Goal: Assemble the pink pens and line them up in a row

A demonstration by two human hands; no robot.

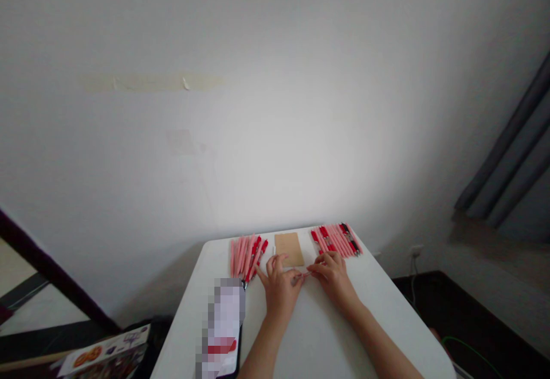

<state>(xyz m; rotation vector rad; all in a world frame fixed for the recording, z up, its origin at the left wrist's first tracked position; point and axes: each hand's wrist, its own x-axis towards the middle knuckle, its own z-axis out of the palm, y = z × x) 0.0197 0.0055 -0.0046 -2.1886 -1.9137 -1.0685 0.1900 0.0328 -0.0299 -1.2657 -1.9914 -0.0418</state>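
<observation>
The left hand [281,281] and the right hand [333,276] are meeting near the middle of the table [335,344], and their fingertips are closing on one thin pink piece [305,274], which is lying crosswise between them. It is too small and too much covered for telling whether it is a whole pen or only a part of one. The left hand is spreading its outer fingers: one is pointing toward the left group of pens [243,253], and another is reaching over the near left corner of the brown card [290,248]; I cannot tell if they are touching. The card is lying flat just beyond the hands, close to the far edge of the table. The left pens, pink and red, are lying near the far left corner. The right group of pens [337,240], pink with some red and black, is occupying the far right corner, and the right hand is covering some near ends. A phone [230,364], partly blurred, is lying along the left edge, beside the left forearm. White tabletop is showing between the forearms and out to the right edge, so the hands are having more room on the near side. Beyond the far edge the wall [292,109] is rising.
</observation>
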